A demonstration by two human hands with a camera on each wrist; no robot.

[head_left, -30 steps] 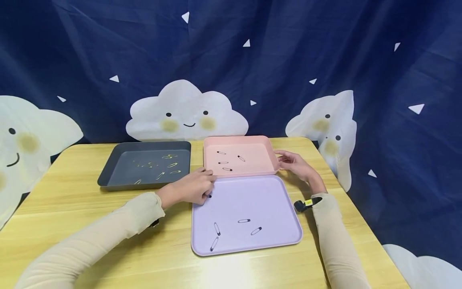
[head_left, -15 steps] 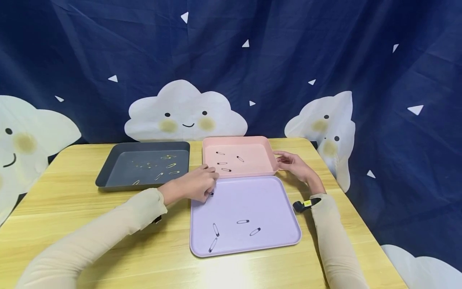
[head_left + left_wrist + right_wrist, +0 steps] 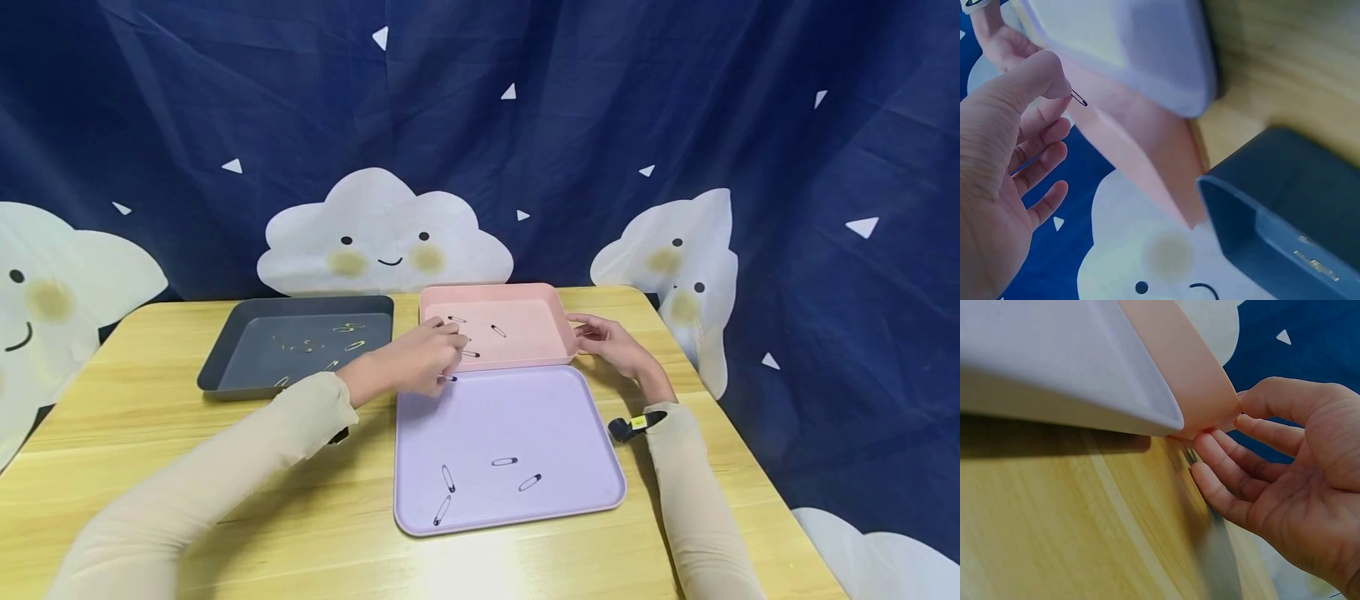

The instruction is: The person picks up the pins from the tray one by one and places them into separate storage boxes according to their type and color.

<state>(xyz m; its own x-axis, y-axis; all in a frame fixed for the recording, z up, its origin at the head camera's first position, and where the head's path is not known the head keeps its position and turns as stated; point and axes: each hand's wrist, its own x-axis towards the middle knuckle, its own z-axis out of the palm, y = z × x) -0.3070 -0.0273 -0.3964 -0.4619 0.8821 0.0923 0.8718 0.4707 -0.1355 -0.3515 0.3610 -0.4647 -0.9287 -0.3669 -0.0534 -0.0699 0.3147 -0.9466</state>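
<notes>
My left hand (image 3: 423, 358) pinches a dark-headed safety pin (image 3: 1079, 98) between thumb and finger, over the near left corner of the pink tray (image 3: 536, 310). Its other fingers are loosely bent in the left wrist view. Similar safety pins (image 3: 498, 331) lie inside the pink tray, some partly hidden by this hand. At the tray's right end, the fingertips of my right hand (image 3: 617, 346) touch the outside of the wall, close to the tabletop in the right wrist view. Several more safety pins (image 3: 505, 462) lie on the lavender tray (image 3: 517, 417), directly in front of the pink one.
To the left stands a dark grey tray (image 3: 255, 350) with gold safety pins (image 3: 355, 346) and small gold bits inside. All trays sit on a wooden table (image 3: 315, 533). Behind it hangs a navy cloth (image 3: 600, 125) with cloud faces.
My left hand has lifted away from the lavender tray's far left corner with the safety pin, moving forward and right to the pink tray's edge. My right hand stays against the pink tray.
</notes>
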